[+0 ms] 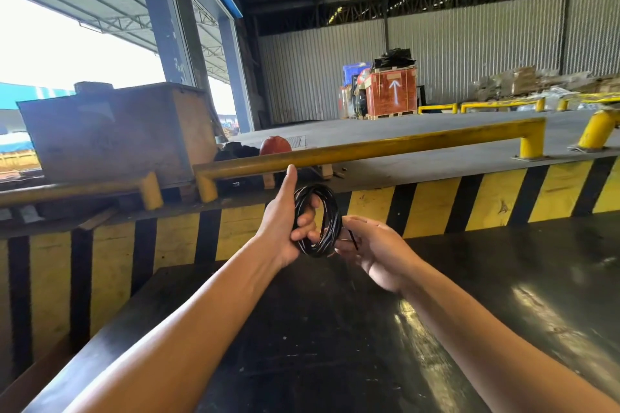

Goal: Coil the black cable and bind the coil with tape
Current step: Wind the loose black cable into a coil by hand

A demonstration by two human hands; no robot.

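Observation:
A black cable [330, 211], wound into a small round coil of several loops, is held up above a dark table [335, 345]. My left hand [281, 228] has its fingers curled through the coil's middle, thumb pointing straight up. My right hand [372, 245] sits just right of the coil, palm up, fingers pinching the cable's short loose end where it sticks out from the lower right of the loops. No tape shows anywhere in view.
Beyond the table's far edge runs a yellow-and-black striped dock wall [436, 208] topped by a yellow guard rail [369, 146]. A wooden crate [117, 131] stands at the left, an orange helmet [275, 145] behind the rail, and a red crate [391, 90] far back.

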